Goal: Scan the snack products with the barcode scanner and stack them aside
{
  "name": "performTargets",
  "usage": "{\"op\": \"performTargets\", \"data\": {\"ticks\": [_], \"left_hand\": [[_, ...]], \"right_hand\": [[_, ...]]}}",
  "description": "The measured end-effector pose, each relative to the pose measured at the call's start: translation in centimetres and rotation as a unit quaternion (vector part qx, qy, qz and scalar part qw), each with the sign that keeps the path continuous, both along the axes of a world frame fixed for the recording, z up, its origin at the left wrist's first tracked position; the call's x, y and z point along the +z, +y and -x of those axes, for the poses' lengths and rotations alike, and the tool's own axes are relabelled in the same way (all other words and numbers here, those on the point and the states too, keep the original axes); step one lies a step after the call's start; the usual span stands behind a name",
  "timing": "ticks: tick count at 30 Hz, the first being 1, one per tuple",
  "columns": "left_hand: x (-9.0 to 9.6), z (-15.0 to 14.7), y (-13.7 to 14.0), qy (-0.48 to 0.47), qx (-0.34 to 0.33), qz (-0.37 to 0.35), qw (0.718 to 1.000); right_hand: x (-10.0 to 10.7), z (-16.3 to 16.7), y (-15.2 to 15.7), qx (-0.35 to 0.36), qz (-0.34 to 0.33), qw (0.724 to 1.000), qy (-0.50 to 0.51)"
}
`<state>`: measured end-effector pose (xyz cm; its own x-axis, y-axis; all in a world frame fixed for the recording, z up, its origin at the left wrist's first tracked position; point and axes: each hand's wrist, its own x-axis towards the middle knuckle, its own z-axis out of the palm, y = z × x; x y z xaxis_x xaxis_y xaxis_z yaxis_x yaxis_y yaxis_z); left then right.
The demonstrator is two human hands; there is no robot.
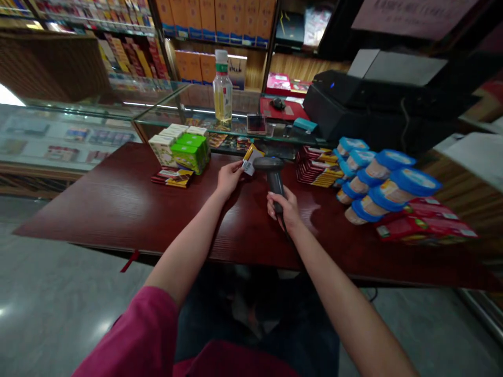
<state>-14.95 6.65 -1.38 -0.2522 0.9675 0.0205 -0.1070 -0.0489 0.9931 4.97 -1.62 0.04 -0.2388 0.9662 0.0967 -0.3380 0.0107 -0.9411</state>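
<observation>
My left hand (pixel 229 180) pinches a chocolate bar (pixel 249 158) in a yellow and dark red wrapper, tilted up with a white barcode patch showing. My right hand (pixel 286 208) is wrapped round the handle of a black barcode scanner (pixel 274 175). The scanner's head sits just right of the bar, close to its barcode side; whether they touch I cannot tell. Left of my left hand lies a low stack of similar bars (pixel 173 177), in front of green and white boxes (pixel 188 152). A taller stack of bars (pixel 317 166) stands right of the scanner.
Tubs with blue lids (pixel 379 183) are piled on the right of the dark red counter (pixel 118 209), beside red packs (pixel 430 222). Behind, a bottle (pixel 223 94) stands on the glass case. Black equipment (pixel 365 104) fills the back right. The scanner's cable hangs toward me.
</observation>
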Motion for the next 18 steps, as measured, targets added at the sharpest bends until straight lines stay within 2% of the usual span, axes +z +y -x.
{"op": "performTargets", "data": {"ticks": [6,12,15,18], "left_hand": [[0.2,0.6,-0.9,-0.005,-0.032,0.000,0.999],[-0.2,0.6,-0.9,0.025,-0.039,-0.031,0.998],[-0.2,0.7,-1.1,0.057,-0.003,-0.041,0.997],[0.5,-0.2,-1.6,0.145,0.036,-0.115,0.982]], "right_hand": [[0.3,0.1,0.0,0.010,0.009,1.000,-0.020],[0.3,0.4,0.0,0.002,0.001,1.000,-0.028],[0.0,0.5,0.1,-0.060,-0.006,0.998,-0.013],[-0.2,-0.3,0.3,-0.167,-0.035,0.985,-0.009]]}}
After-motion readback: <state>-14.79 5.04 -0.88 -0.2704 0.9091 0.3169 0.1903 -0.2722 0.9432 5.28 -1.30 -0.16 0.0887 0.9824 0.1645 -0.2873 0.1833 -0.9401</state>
